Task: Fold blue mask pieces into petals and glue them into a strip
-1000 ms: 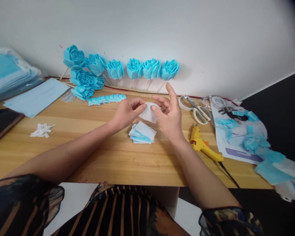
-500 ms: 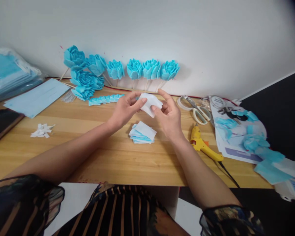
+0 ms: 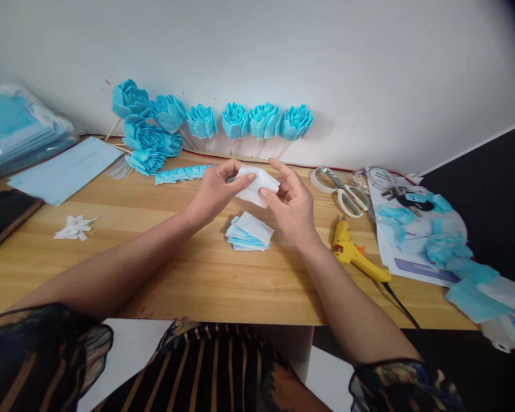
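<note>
A small white piece of fabric (image 3: 254, 187) is held up between my two hands, above the table. My left hand (image 3: 218, 187) pinches its left side, thumb on top. At its right edge, the thumb and fingers of my right hand (image 3: 292, 201) grip it, with the index finger raised. Just below my hands lies a loose stack of white and light-blue fabric pieces (image 3: 249, 232). A row of folded blue petals (image 3: 182, 174) rests beyond my left hand. The undersides of the held piece and some fingertips are hidden.
Blue fabric flowers on sticks (image 3: 235, 121) lean against the wall. To the right are scissors (image 3: 351, 197), a yellow glue gun (image 3: 354, 252) with a cord, and blue scraps on a paper sheet (image 3: 412, 269). White strips (image 3: 74, 228) and a phone (image 3: 6, 217) lie left.
The white fabric piece has turned and shifted slightly left in my hands, now lying more sideways. My right hand has moved a little left with it.
</note>
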